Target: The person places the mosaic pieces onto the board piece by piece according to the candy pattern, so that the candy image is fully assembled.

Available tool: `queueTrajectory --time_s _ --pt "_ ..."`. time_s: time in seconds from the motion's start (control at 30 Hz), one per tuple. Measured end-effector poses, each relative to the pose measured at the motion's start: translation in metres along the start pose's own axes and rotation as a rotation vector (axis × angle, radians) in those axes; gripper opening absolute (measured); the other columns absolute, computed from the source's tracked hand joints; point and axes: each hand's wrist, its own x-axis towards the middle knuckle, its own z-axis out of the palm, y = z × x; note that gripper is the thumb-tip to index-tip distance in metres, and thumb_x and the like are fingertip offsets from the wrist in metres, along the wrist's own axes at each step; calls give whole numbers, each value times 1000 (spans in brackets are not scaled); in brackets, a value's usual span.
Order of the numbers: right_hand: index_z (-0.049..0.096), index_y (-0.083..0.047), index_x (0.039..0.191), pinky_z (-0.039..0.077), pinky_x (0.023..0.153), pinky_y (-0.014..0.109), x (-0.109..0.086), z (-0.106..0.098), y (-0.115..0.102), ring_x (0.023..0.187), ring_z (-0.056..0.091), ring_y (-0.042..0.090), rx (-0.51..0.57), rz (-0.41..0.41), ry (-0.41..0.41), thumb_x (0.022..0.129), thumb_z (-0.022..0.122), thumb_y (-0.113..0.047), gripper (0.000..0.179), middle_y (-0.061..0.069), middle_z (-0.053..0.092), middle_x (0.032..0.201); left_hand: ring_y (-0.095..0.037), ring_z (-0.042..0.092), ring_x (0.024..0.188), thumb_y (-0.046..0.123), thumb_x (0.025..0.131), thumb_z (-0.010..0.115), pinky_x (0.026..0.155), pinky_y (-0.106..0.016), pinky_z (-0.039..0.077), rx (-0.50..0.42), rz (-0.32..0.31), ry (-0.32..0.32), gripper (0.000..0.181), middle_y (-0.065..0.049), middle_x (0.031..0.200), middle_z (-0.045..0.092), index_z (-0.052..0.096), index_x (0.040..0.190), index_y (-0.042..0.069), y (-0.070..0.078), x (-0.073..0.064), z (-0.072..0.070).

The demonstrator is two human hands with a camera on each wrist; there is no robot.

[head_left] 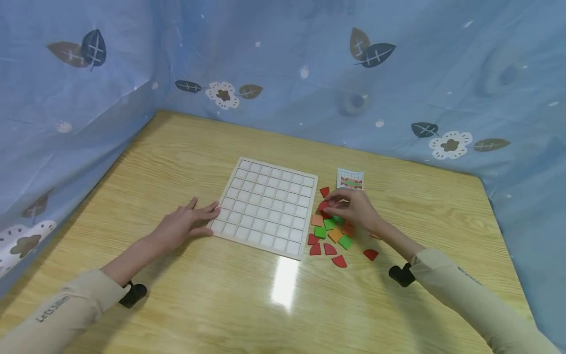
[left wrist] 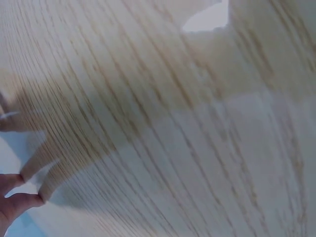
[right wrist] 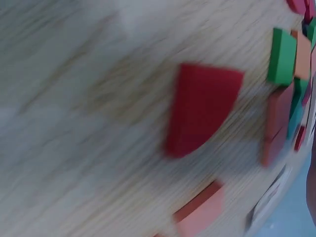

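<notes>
A pale wooden board (head_left: 267, 202) with a grid of white squares lies on the table. My left hand (head_left: 183, 223) has its fingers spread, with the fingertips touching the board's left edge. On the board's right side lie several small pieces: red quarter-circles (head_left: 339, 261), green squares (head_left: 320, 232) and orange squares (head_left: 335, 235). My right hand (head_left: 357, 209) is over the far part of this pile and pinches a red piece (head_left: 324, 206) between thumb and fingers; its full shape is partly covered. In the right wrist view, a red quarter-circle (right wrist: 202, 108) lies on the table, apart from the pile.
A small printed card (head_left: 351, 179) with a coloured grid pattern lies behind my right hand. The wooden table (head_left: 230, 305) meets a blue patterned cloth (head_left: 283, 64) at its back and sides. Light reflects off the table in front of the board.
</notes>
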Motion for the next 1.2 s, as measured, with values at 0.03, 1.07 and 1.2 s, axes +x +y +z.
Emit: queueTrajectory --time_s 0.03,1.07,1.2 --pt "68 6 102 55 74 26 3 3 -2 83 67 25 0 6 8 82 73 1 21 15 68 93 -55 21 134 33 88 67 92 -75 25 1 -3 -3 60 -5 149 36 48 140 10 0 0 0" --pt "72 5 87 54 69 38 41 33 -15 72 67 27 -166 16 69 76 80 -2 16 15 70 81 -57 21 133 32 88 66 93 -76 22 -8 -12 6 59 -7 148 38 49 140 9 7 -1 4" --pt "72 3 86 53 69 38 44 30 -17 72 67 25 -182 57 27 76 81 -6 16 12 70 80 -56 20 133 33 89 65 93 -76 22 -4 -19 1 60 -7 149 37 48 141 9 6 -2 3"
